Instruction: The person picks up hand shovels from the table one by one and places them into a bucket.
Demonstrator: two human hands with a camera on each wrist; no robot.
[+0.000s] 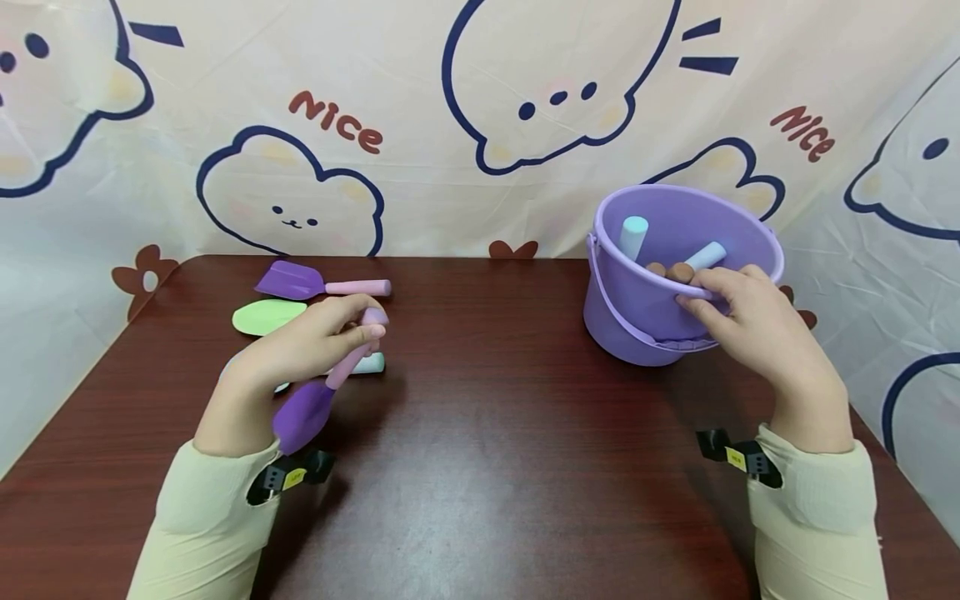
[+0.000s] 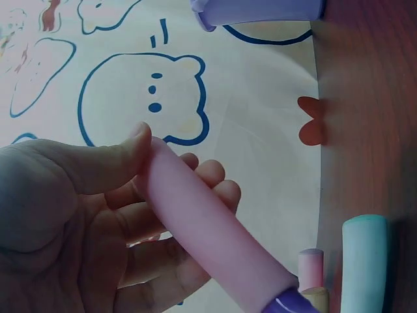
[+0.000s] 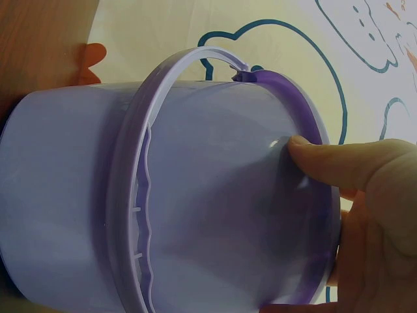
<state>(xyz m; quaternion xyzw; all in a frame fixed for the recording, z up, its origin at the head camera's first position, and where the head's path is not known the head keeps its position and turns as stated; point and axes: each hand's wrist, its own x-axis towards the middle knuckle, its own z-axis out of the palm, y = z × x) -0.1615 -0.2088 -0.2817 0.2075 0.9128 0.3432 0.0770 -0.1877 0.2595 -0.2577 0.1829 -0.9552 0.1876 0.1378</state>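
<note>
My left hand (image 1: pixel 311 342) pinches the pink handle (image 2: pixel 208 218) of a toy shovel between thumb and fingers. Its purple blade (image 1: pixel 303 417) hangs down toward the wrist, over the left part of the table. On the right, a purple bucket (image 1: pixel 622 329) stands on the table with its bail handle (image 3: pixel 124 195) lowered against the front. My right hand (image 1: pixel 757 321) grips the bucket's near rim, the thumb on the outer wall and the fingers over the inside. Turquoise handles (image 1: pixel 633 237) and brown rounded handle ends (image 1: pixel 680 272) show inside the bucket.
Beyond my left hand lies another purple toy shovel (image 1: pixel 292 280) with a pink handle. A green toy blade (image 1: pixel 267 317) and a turquoise handle (image 1: pixel 371 363) are partly hidden by that hand. A printed cloth (image 1: pixel 450 208) hangs behind the dark wooden table (image 1: pixel 510 433).
</note>
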